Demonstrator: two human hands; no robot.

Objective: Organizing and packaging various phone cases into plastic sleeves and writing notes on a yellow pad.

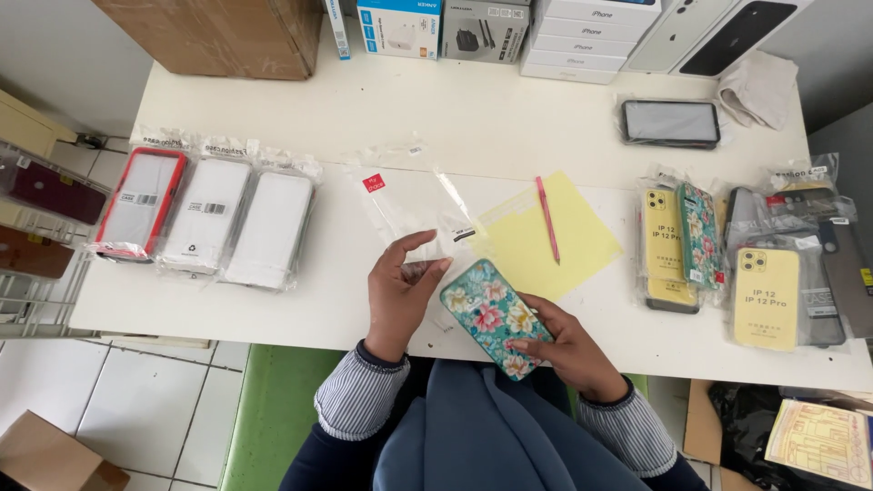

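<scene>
Holding the floral phone case (494, 316) in my right hand (568, 350) at the near edge of the white surface (473, 118) — fingers closed round its lower end, pattern up. Left hand (400, 291) pinches the corner of a clear plastic sleeve (414, 205) between thumb and forefinger, other fingers curled. Yellow sheet (568, 241) with a pink pen (546, 218) lies just beyond — packaged cases (205, 214) well off left.

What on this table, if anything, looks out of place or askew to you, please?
Little stands out: the pink pen lies loose on the yellow sheet, and a crumpled cloth sits by the boxes.
</scene>
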